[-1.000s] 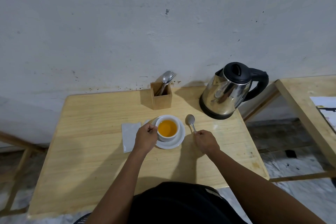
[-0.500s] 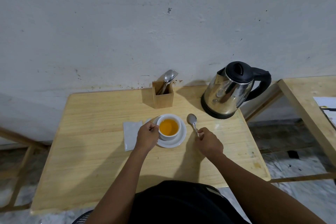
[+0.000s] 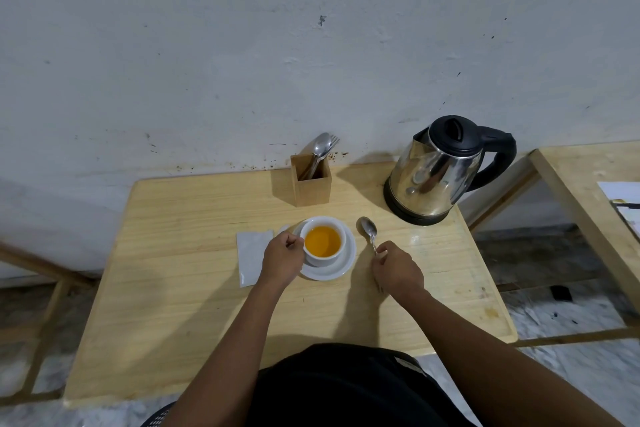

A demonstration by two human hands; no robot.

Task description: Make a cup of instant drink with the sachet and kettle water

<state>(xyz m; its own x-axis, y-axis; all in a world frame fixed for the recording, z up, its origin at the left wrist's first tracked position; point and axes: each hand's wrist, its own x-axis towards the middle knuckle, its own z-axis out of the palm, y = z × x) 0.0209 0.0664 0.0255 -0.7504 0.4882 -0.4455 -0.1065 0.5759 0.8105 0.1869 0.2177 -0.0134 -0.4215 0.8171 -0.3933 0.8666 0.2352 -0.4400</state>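
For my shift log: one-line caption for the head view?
Left hand grips cup of orange drink on saucer; right hand holds spoon beside it.

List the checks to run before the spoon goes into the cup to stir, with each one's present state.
1. Cup filled with orange drink: ok.
2. Cup seated on saucer: ok.
3. Left hand steadying cup at its side: ok.
4. Right hand gripping spoon by handle: ok.
5. Spoon bowl clear of cup: ok, beside saucer.
6. Powder dissolved: cannot tell.
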